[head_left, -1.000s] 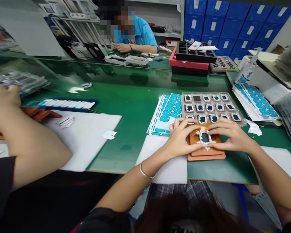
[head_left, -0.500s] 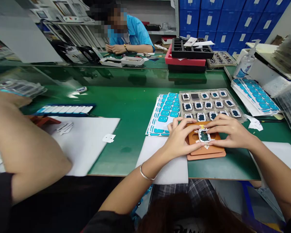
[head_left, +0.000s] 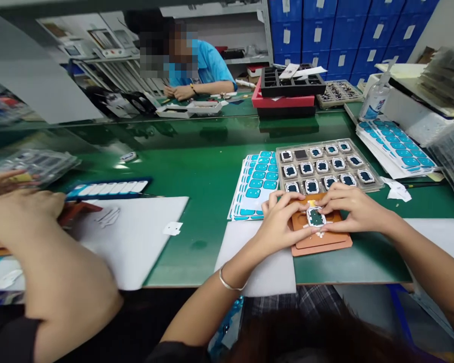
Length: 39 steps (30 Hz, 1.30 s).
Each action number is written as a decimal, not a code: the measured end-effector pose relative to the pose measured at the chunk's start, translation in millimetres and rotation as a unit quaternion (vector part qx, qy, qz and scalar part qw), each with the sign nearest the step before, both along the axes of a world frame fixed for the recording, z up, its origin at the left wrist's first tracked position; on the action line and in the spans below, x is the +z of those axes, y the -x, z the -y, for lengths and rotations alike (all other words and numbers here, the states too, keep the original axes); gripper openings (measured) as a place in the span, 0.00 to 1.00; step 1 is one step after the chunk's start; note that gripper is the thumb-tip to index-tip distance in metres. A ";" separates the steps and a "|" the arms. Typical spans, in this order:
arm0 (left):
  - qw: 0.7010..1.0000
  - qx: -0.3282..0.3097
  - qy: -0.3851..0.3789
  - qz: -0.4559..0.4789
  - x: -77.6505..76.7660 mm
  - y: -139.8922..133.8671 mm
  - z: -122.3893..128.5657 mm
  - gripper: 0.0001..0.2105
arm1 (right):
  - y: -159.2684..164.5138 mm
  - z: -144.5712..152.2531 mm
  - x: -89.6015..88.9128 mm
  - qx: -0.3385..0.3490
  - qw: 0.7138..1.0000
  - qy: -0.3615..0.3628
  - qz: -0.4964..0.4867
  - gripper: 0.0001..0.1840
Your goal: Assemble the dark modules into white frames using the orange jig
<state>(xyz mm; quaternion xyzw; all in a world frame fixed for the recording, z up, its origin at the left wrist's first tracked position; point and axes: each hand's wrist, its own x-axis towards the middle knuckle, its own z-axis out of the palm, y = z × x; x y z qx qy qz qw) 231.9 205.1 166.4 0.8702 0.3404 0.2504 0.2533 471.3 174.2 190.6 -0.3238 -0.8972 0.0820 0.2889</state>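
My left hand [head_left: 282, 222] and my right hand [head_left: 350, 206] meet over an orange fixture plate [head_left: 336, 241] near the table's front edge. Between their fingertips is a small square white frame [head_left: 316, 217] with a dark green board inside. My left fingers and thumb press its left and lower sides. My right fingers grip its right and upper edges. A bit of yellow [head_left: 311, 203] shows on the plate just above the frame. Whether the frame touches the plate is hidden by my fingers. A clear tray [head_left: 298, 169] of similar white-rimmed parts lies right behind the plate.
Sheets of blue stickers [head_left: 255, 189] lie left of the tray, with white foam [head_left: 259, 272] in front. More sticker sheets [head_left: 397, 146] and a pump bottle [head_left: 374, 98] stand right. A co-worker's arm [head_left: 71, 272] reaches in at left. Another person [head_left: 208, 65] sits opposite.
The view has shifted slightly, so the table sits lower. My hands stay around the white frame on the plate. At left, the co-worker's hands have come further into view.
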 end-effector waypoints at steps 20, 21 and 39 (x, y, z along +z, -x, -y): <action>0.983 -0.112 -0.118 -0.081 -4.4 0.6 4.0 0.38 | -14.3 -23.5 -36.6 0.021 0.877 0.337 -0.341 0.35; 0.981 -0.119 -0.128 -0.083 -4.1 1.0 4.2 0.36 | -14.8 -24.5 -37.1 0.026 0.867 0.350 -0.353 0.34; 0.946 0.303 -0.081 -0.079 1.1 19.9 -35.7 0.26 | -33.1 -31.1 -37.0 -0.065 0.812 0.352 -0.462 0.41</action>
